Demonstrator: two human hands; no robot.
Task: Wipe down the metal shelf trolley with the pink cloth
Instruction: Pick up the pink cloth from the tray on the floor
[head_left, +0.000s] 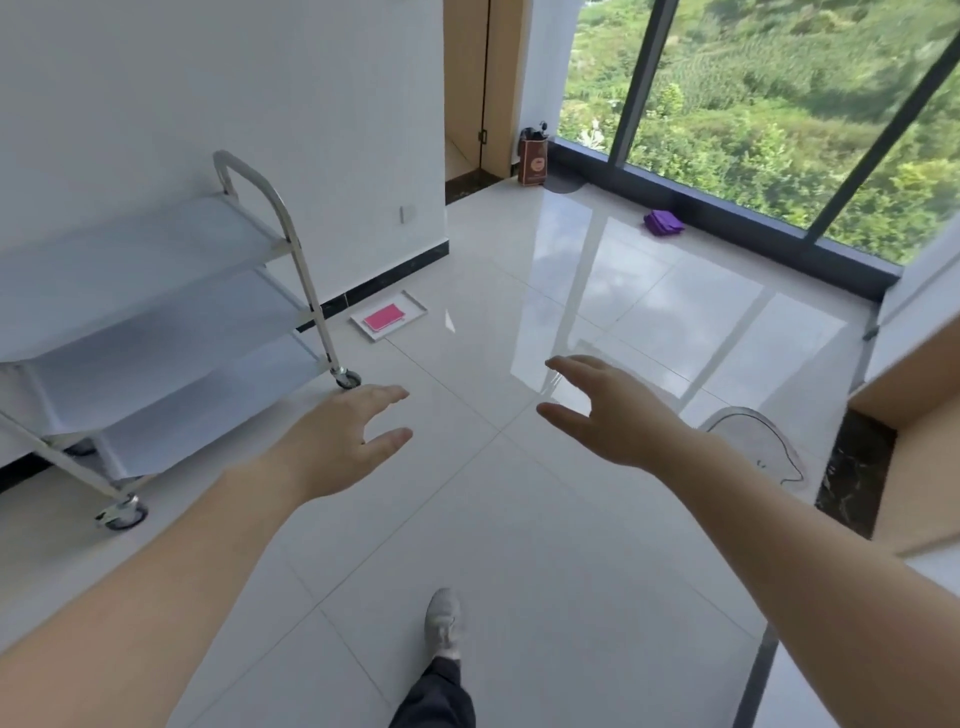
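The metal shelf trolley (156, 322) stands at the left against the white wall, with three flat shelves, a curved handle and castor wheels. The folded pink cloth (383, 317) lies on a white tray (410, 304) on the floor just right of the trolley, by the skirting. My left hand (345, 441) is stretched out over the floor tiles, open and holding nothing, well short of the cloth. My right hand (602, 410) is also extended, open and empty, to the right of it.
A purple cloth (663, 222) lies on the floor near the big window. A brown box (532, 161) stands by the doorway at the back. A wooden cabinet (914, 415) lines the right side. A clear plastic piece (753, 447) lies on the floor beside it. My foot (443, 623) is below.
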